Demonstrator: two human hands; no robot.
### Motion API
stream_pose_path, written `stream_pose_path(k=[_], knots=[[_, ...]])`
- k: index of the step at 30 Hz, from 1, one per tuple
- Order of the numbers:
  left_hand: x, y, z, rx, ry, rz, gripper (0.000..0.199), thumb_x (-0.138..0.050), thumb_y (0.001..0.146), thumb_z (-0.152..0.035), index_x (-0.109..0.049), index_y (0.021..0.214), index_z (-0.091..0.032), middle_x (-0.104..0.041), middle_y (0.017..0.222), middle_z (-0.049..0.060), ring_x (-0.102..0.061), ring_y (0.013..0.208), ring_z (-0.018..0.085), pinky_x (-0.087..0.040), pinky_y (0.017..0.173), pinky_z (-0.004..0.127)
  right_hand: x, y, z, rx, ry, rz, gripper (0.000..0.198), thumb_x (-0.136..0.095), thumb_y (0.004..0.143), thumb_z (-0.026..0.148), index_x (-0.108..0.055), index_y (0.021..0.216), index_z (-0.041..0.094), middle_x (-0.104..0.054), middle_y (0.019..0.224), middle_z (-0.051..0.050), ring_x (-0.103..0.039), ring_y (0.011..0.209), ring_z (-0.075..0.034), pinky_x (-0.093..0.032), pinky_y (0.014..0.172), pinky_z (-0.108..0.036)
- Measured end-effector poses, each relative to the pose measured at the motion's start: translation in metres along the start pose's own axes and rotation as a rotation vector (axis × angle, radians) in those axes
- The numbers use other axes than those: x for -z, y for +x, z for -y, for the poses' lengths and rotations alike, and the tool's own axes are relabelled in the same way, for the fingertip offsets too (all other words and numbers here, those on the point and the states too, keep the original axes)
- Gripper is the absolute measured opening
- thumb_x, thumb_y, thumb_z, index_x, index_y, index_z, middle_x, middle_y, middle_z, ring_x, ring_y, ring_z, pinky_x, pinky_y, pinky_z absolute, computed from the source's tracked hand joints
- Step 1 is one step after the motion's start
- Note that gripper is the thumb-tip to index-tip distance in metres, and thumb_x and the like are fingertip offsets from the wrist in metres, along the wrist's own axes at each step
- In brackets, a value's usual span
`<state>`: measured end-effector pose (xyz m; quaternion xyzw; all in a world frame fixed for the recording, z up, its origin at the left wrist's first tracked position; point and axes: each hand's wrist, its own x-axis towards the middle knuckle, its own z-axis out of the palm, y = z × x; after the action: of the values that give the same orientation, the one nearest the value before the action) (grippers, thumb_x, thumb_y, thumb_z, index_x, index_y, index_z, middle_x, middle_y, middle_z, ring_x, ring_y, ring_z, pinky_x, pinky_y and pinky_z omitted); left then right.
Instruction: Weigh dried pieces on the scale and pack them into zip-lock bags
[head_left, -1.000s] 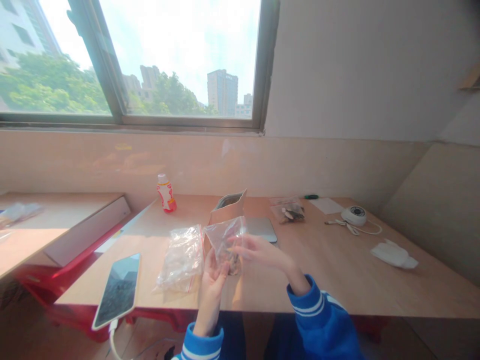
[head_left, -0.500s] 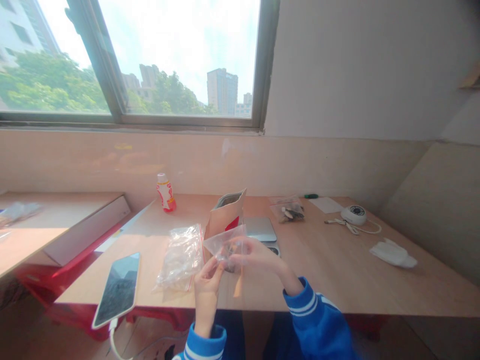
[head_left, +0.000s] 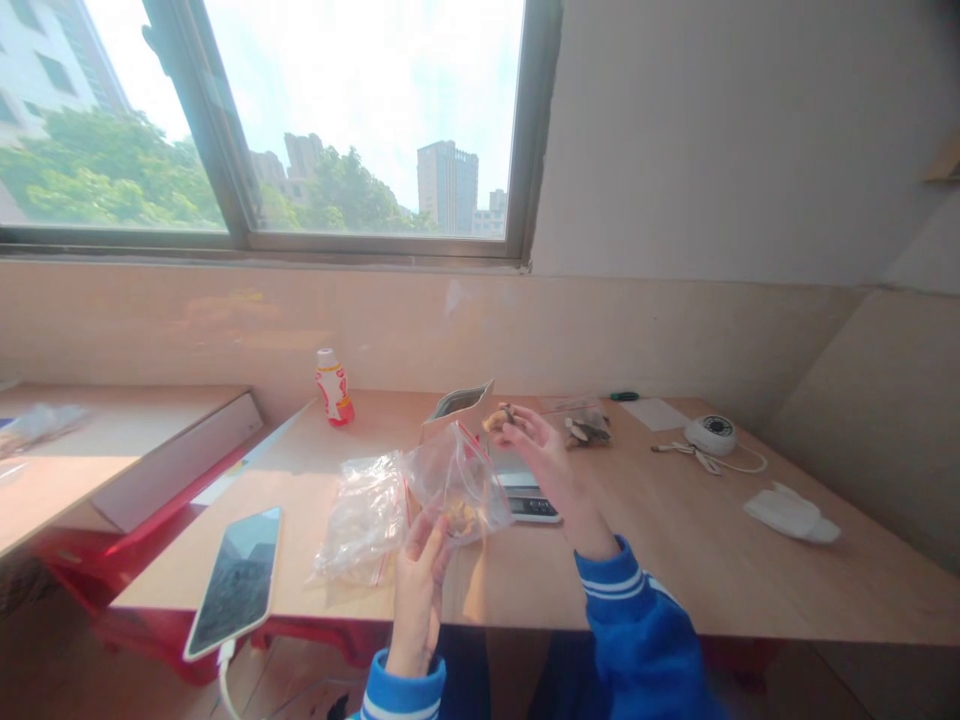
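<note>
My left hand (head_left: 421, 555) pinches the lower left of a clear zip bag (head_left: 442, 465) with a red seal line, and light-brown dried pieces (head_left: 459, 515) lie in its bottom. Up and to the right, my right hand (head_left: 541, 450) has its fingers closed on a small clump of brown dried pieces (head_left: 504, 420); their exact kind is unclear. That clump is outside the bag, near the top of a standing brown paper pouch (head_left: 457, 402), which is open and partly hidden by the bag. A kitchen scale (head_left: 534, 507) sits behind, partly covered by my right hand and the bag.
Flat clear zip bags (head_left: 364, 515) lie to the left, beside a phone (head_left: 238, 570) on a cable. Behind stand a drink bottle (head_left: 334, 388) and a bag of dark pieces (head_left: 586, 425). A white fan (head_left: 709, 433) and white crumpled packet (head_left: 793, 513) are at right.
My right hand has come out of the clear bag and moved up and right, with brown dried pieces in its fingers. The bag now hangs more upright in my left hand.
</note>
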<state>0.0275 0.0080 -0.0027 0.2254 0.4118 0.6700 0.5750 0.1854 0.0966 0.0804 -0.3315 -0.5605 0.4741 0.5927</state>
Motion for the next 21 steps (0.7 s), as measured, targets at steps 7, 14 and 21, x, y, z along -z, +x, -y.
stream_pose_path(k=[7, 14, 21], knots=[[0.0, 0.0, -0.002, -0.01, 0.036, 0.072, 0.044, -0.071, 0.073, -0.03, -0.063, 0.115, -0.022, -0.062, 0.126, 0.007, -0.056, 0.117, 0.021, -0.05, 0.092, 0.023, -0.02, 0.055, 0.014, 0.335, -0.444, 0.059, 0.034, -0.06, 0.082, 0.038, -0.061, 0.111, 0.02, -0.064, 0.111, -0.008, -0.059, 0.103, -0.018, -0.047, 0.092, -0.034], [0.003, -0.001, -0.006, 0.012, 0.038, 0.073, 0.043, -0.069, 0.075, -0.029, -0.062, 0.118, -0.022, -0.057, 0.131, 0.006, -0.053, 0.121, 0.02, -0.05, 0.09, 0.021, -0.015, 0.061, -0.002, 0.407, -0.851, 0.252, 0.035, -0.038, 0.094, 0.033, -0.059, 0.121, 0.025, -0.047, 0.137, -0.008, -0.035, 0.132, -0.022, -0.025, 0.11, -0.044], [0.004, 0.001, -0.002, -0.017, -0.007, 0.093, 0.047, -0.067, 0.077, -0.032, -0.059, 0.121, -0.018, -0.058, 0.13, 0.01, -0.053, 0.121, 0.025, -0.048, 0.097, 0.032, -0.018, 0.043, 0.007, 0.382, -0.74, 0.183, 0.037, -0.033, 0.096, 0.035, -0.059, 0.121, 0.029, -0.043, 0.142, -0.002, -0.031, 0.135, -0.02, -0.022, 0.112, -0.043]])
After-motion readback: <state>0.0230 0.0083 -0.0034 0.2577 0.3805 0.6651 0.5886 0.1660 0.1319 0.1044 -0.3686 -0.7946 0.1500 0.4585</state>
